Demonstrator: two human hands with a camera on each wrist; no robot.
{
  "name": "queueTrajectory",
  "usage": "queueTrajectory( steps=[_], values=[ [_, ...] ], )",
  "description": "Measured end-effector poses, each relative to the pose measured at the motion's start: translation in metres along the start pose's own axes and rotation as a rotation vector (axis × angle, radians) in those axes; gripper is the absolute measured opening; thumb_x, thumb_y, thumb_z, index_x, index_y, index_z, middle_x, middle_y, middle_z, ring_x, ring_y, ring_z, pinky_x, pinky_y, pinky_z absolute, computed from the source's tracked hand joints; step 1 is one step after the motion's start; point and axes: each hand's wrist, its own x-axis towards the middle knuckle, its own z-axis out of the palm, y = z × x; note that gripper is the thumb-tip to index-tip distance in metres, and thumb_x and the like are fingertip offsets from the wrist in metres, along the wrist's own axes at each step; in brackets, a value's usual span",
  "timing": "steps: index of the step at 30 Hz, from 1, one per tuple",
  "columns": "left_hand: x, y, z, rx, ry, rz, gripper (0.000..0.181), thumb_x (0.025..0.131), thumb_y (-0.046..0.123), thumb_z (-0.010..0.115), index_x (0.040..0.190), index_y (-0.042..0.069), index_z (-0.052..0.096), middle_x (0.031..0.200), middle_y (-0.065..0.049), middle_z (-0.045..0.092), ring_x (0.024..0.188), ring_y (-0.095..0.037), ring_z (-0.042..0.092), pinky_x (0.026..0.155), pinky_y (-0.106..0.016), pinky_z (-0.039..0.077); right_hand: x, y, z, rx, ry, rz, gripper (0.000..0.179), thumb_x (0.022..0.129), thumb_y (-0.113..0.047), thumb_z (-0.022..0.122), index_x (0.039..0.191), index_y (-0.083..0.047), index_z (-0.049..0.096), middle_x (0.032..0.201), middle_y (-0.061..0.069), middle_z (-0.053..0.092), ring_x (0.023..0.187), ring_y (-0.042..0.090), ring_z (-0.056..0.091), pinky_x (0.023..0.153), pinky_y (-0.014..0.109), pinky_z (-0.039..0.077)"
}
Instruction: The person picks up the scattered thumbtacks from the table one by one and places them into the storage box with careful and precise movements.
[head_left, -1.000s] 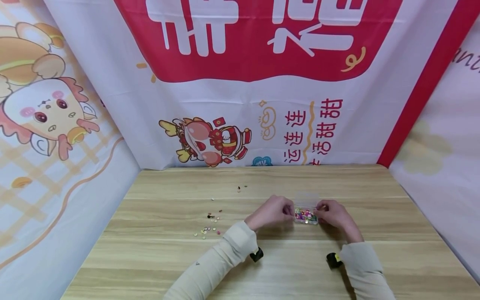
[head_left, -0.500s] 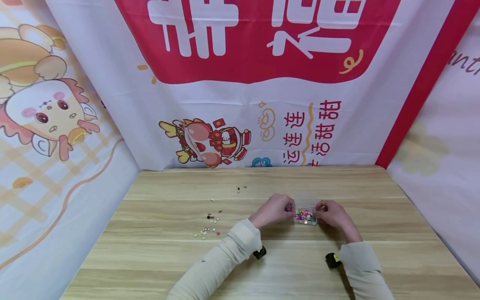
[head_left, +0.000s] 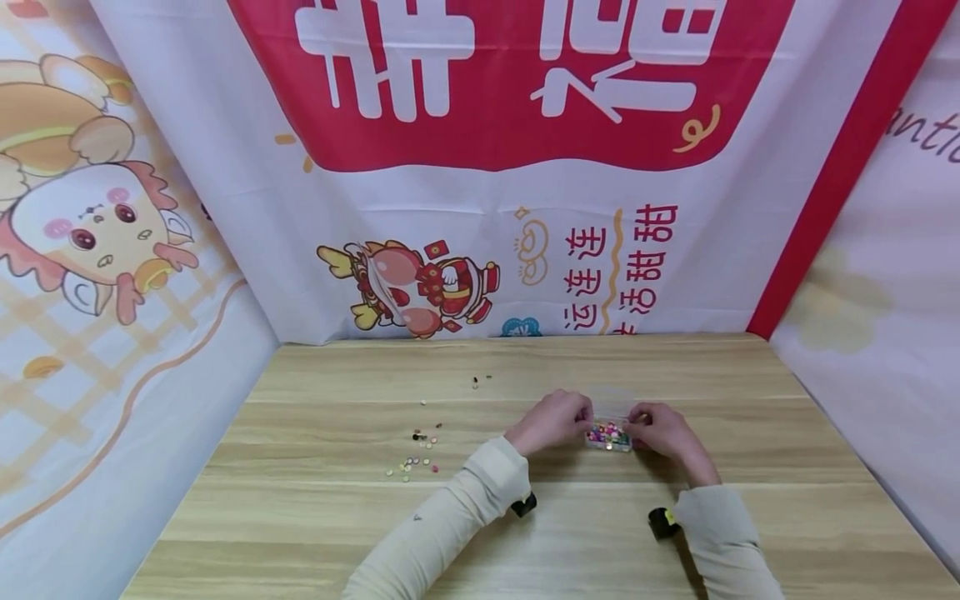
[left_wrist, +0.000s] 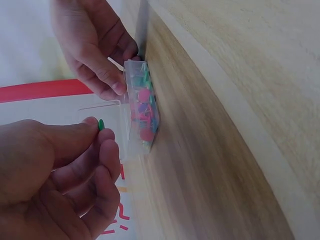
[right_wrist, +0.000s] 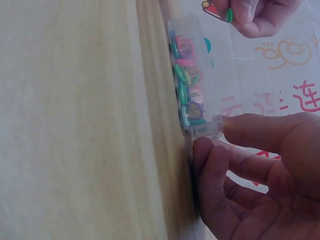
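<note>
Left hand point(head_left: 551, 421) pinches green disc-headed tack point(left_wrist: 101, 125) beside open clear-plastic box point(right_wrist: 206, 80); right hand point(head_left: 663, 429) grips box's end on wooden table point(head_left: 585, 533). Reckon tack's light, stiff, kinda slippery; I'd pinch rim.

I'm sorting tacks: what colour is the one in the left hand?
The tack is green, clearest in the left wrist view.

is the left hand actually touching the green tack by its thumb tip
Touching. The left wrist view shows it: the left hand pinches the green tack between its thumb and index finger.
</note>
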Motion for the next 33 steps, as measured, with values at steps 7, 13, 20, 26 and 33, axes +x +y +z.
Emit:
queueTrajectory(
  steps=[7,13,20,26,33],
  values=[
    [0.006,0.001,0.002,0.02,0.003,0.047,0.01,0.094,0.013,0.067,0.084,0.011,0.07,0.073,0.006,0.061,0.064,-0.005,0.05,0.06,-0.014,0.04,-0.001,-0.001,0.001,-0.003,0.003,-0.008,0.021,0.094,-0.017,0.064,0.104,0.001,0.065,0.089,0.013,0.067,0.072,0.017,0.062,0.064,0.028,0.05],
    [0.007,0.002,0.005,-0.008,-0.003,0.05,0.009,0.093,0.01,0.067,0.085,0.011,0.07,0.075,0.005,0.062,0.067,-0.005,0.051,0.061,-0.013,0.041,-0.001,-0.001,0.002,0.002,0.005,-0.017,0.021,0.094,-0.016,0.064,0.105,0.002,0.065,0.09,0.014,0.068,0.072,0.017,0.062,0.064,0.029,0.051],
    [0.003,0.0,0.004,-0.019,0.014,0.062,0.006,0.092,0.008,0.068,0.088,0.012,0.07,0.08,0.005,0.066,0.069,-0.004,0.054,0.063,-0.014,0.043,0.0,-0.001,0.002,0.001,0.002,-0.017,0.022,0.094,-0.016,0.063,0.106,0.003,0.064,0.09,0.014,0.068,0.072,0.017,0.062,0.065,0.029,0.051],
    [-0.014,-0.001,-0.015,-0.013,0.05,0.076,0.004,0.093,0.012,0.067,0.095,0.013,0.071,0.087,0.005,0.07,0.076,-0.001,0.057,0.07,-0.012,0.047,0.001,-0.001,0.001,-0.015,-0.009,-0.04,0.022,0.094,-0.017,0.064,0.105,0.003,0.065,0.089,0.014,0.067,0.072,0.018,0.062,0.065,0.029,0.051],
    [-0.045,-0.003,-0.046,-0.057,0.066,0.056,0.004,0.094,0.016,0.067,0.095,0.013,0.071,0.086,0.005,0.069,0.076,-0.001,0.059,0.068,-0.013,0.049,-0.001,0.0,-0.002,-0.019,-0.015,-0.061,0.022,0.095,-0.016,0.063,0.105,0.003,0.064,0.091,0.015,0.068,0.074,0.017,0.063,0.067,0.029,0.052]
  ],
)
